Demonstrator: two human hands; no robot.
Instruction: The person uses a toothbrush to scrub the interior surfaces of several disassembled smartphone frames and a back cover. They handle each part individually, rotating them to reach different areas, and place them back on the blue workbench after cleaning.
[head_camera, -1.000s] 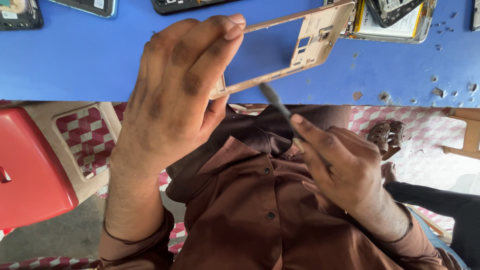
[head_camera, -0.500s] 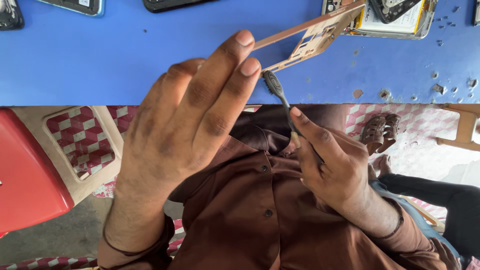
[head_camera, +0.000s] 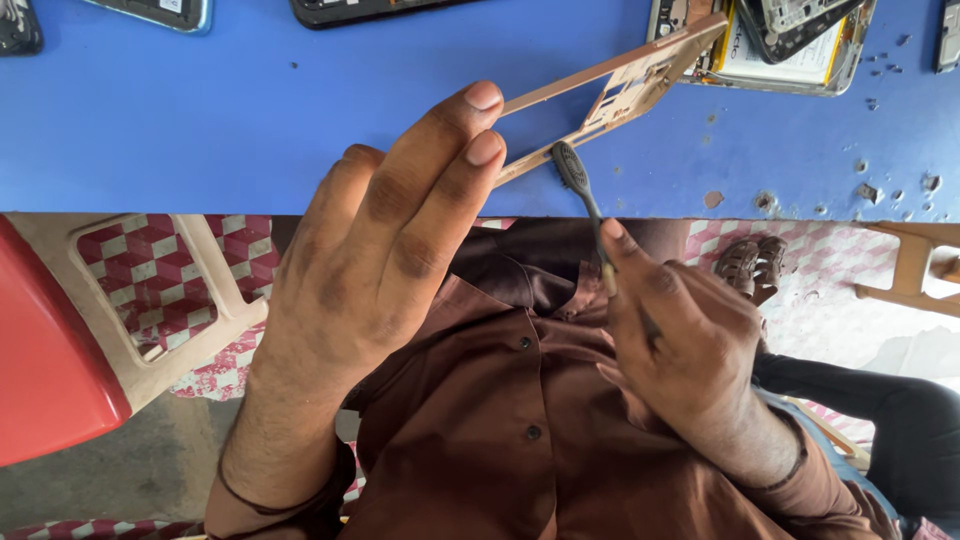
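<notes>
A thin gold-coloured phone frame (head_camera: 620, 85) is pinched at its near end between the fingertips (head_camera: 478, 120) of the left hand (head_camera: 370, 260), the fingers being closed together on it (the thumb is hidden behind them). The frame's long axis runs from the fingertips up towards the far right of the blue table (head_camera: 250, 130), its wider end pointing at the far edge, and it is held in the air above the table's near edge rather than laid on it. A small dark brush (head_camera: 580, 195) is clamped in the curled fingers of the right hand (head_camera: 690, 350); its handle runs up and slightly left from the hand, and its bristled head is pressed against the lower rail of the frame. Along the far edge of the table, an opened phone with a battery (head_camera: 790, 50) is seen at the right, and other phones (head_camera: 370, 10) further left. A red chair (head_camera: 50, 360) is seen at the left, below the table.
</notes>
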